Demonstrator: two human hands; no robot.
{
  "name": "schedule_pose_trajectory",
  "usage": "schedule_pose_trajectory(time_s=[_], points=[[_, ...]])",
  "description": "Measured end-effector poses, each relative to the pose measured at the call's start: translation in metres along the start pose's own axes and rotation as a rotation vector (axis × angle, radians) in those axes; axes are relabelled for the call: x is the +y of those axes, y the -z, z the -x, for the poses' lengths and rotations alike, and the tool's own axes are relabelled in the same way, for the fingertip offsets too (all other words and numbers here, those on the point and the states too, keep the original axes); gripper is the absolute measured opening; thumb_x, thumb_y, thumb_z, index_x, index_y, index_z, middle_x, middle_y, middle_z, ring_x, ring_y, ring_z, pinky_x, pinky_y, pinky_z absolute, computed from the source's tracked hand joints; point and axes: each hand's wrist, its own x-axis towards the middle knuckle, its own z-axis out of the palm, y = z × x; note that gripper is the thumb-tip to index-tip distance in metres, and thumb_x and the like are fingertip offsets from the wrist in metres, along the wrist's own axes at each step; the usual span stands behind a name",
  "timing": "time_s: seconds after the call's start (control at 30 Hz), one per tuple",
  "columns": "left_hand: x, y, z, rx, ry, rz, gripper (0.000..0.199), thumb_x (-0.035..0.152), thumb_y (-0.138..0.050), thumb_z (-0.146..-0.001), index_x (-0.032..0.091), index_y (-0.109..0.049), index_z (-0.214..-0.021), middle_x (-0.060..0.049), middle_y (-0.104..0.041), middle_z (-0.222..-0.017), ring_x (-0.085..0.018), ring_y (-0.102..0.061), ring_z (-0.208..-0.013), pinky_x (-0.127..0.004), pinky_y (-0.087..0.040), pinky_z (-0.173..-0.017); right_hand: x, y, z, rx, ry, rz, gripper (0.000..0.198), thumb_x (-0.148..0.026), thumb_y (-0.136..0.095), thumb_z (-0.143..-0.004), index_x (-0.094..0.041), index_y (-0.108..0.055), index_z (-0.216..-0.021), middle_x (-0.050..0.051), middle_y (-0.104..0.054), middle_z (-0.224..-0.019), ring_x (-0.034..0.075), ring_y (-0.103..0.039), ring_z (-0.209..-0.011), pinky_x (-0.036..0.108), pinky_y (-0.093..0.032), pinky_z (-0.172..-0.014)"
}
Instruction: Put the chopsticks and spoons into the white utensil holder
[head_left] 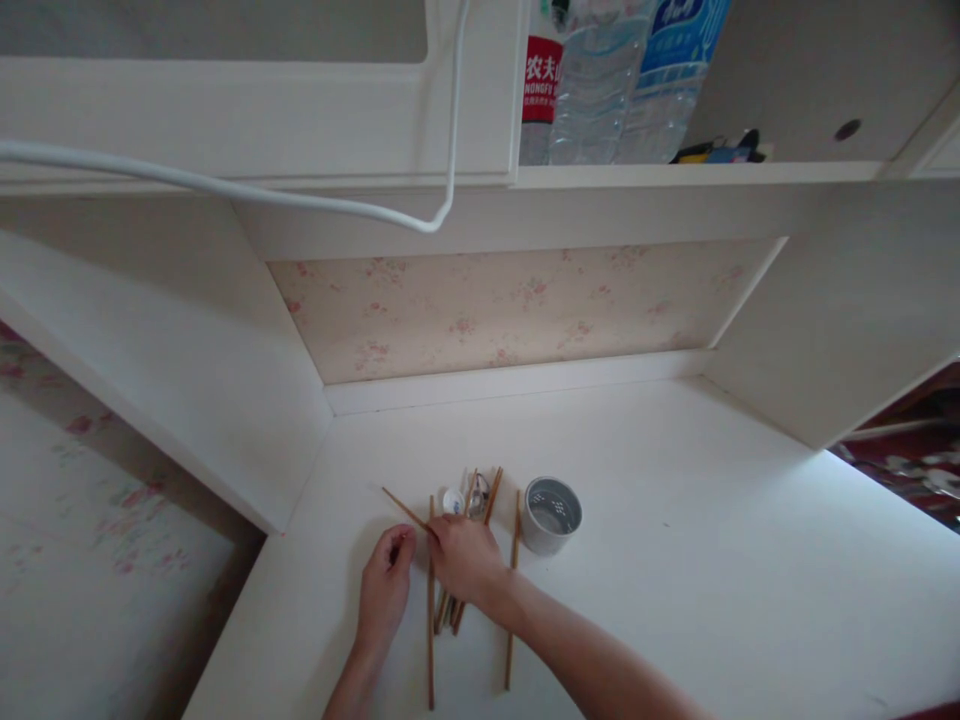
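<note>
My right hand (pixel 469 560) is closed on a thin wooden chopstick (pixel 405 508), which slants up to the left from its fingertips. Just left of it, my left hand (pixel 385 585) has its fingers curled in, and nothing shows in them. One chopstick (pixel 431 640) lies lengthwise between the hands. Several more chopsticks (pixel 493 495) lie under and beyond my right hand, partly hidden by it. Another chopstick (pixel 515 530) passes under my right wrist. A grey metal utensil holder (pixel 551 518) with holes in its bottom stands upright to the right.
A small white round item (pixel 452 501) and a shiny metal item (pixel 478 493) lie beyond my right hand. White side panels (pixel 187 370) flank the white tabletop (pixel 675 580). Plastic bottles (pixel 600 90) stand on the shelf above, and a white cable (pixel 300 200) hangs across the upper left.
</note>
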Motion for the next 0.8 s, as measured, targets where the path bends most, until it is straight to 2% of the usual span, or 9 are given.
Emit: schedule_pose_trajectory(time_s=[0.1,0.2,0.27,0.37,0.5,0.6,0.7,0.8], points=[[0.000,-0.001,-0.002,-0.013,-0.008,0.014,0.037,0.052,-0.052,-0.083,0.019,-0.064,-0.096,-0.005,-0.070,-0.093,-0.024,-0.064,-0.093,-0.035,-0.049,-0.084,-0.004,0.015,0.009,0.090,0.002,-0.181,0.018,-0.021,-0.047,-0.096,-0.020,-0.063,-0.104,0.004,-0.072,-0.096,0.017,-0.069,-0.085,0.023,-0.050,-0.073],[0.000,-0.001,-0.001,-0.028,0.003,0.005,0.037,0.052,-0.051,-0.084,0.020,-0.064,-0.097,-0.005,-0.070,-0.093,-0.023,-0.065,-0.091,-0.034,-0.048,-0.082,-0.003,0.035,0.022,0.220,-0.030,-0.572,0.014,-0.028,-0.051,-0.096,-0.020,-0.062,-0.096,-0.001,-0.070,-0.081,0.013,-0.065,-0.068,0.020,-0.046,-0.061],[0.000,-0.002,0.000,-0.034,0.017,-0.009,0.038,0.053,-0.051,-0.084,0.020,-0.064,-0.096,-0.004,-0.071,-0.091,-0.023,-0.065,-0.088,-0.033,-0.049,-0.080,0.002,0.052,0.031,0.299,-0.078,-0.800,0.020,-0.035,-0.051,-0.096,-0.019,-0.061,-0.089,-0.001,-0.066,-0.072,0.012,-0.060,-0.060,0.019,-0.043,-0.053],[0.001,-0.003,0.002,-0.035,0.011,-0.026,0.039,0.055,-0.053,-0.082,0.020,-0.066,-0.095,-0.004,-0.071,-0.090,-0.023,-0.065,-0.086,-0.032,-0.049,-0.078,0.017,0.088,0.040,0.436,-0.113,-0.963,0.028,-0.043,-0.052,-0.094,-0.017,-0.062,-0.087,0.001,-0.066,-0.073,0.012,-0.059,-0.061,0.020,-0.045,-0.053],[0.002,-0.003,0.005,-0.046,-0.005,-0.047,0.039,0.054,-0.053,-0.082,0.020,-0.066,-0.095,-0.004,-0.072,-0.090,-0.022,-0.065,-0.085,-0.033,-0.050,-0.080,0.046,0.141,0.045,0.663,-0.118,-0.907,0.030,-0.047,-0.057,-0.090,-0.018,-0.064,-0.088,0.003,-0.067,-0.074,0.013,-0.060,-0.062,0.022,-0.048,-0.053],[0.004,-0.003,0.006,-0.056,-0.008,-0.069,0.039,0.054,-0.052,-0.082,0.020,-0.066,-0.095,-0.004,-0.071,-0.090,-0.023,-0.065,-0.086,-0.034,-0.049,-0.081,0.072,0.161,0.045,0.795,-0.134,-0.830,0.030,-0.047,-0.061,-0.088,-0.018,-0.066,-0.094,0.004,-0.069,-0.078,0.015,-0.062,-0.065,0.025,-0.051,-0.054],[0.004,-0.004,0.007,-0.060,0.000,-0.086,0.039,0.054,-0.051,-0.083,0.020,-0.065,-0.095,-0.004,-0.071,-0.091,-0.023,-0.065,-0.088,-0.034,-0.049,-0.082,0.100,0.153,0.043,0.806,-0.193,-0.784,0.035,-0.049,-0.060,-0.087,-0.018,-0.065,-0.102,0.006,-0.070,-0.082,0.018,-0.066,-0.070,0.027,-0.052,-0.056],[0.003,-0.006,0.007,-0.061,0.007,-0.099,0.039,0.054,-0.051,-0.083,0.020,-0.065,-0.096,-0.004,-0.071,-0.092,-0.024,-0.065,-0.089,-0.035,-0.048,-0.084,0.124,0.127,0.042,0.734,-0.261,-0.715,0.035,-0.050,-0.057,-0.089,-0.020,-0.065,-0.105,0.006,-0.072,-0.085,0.021,-0.068,-0.075,0.030,-0.053,-0.061]])
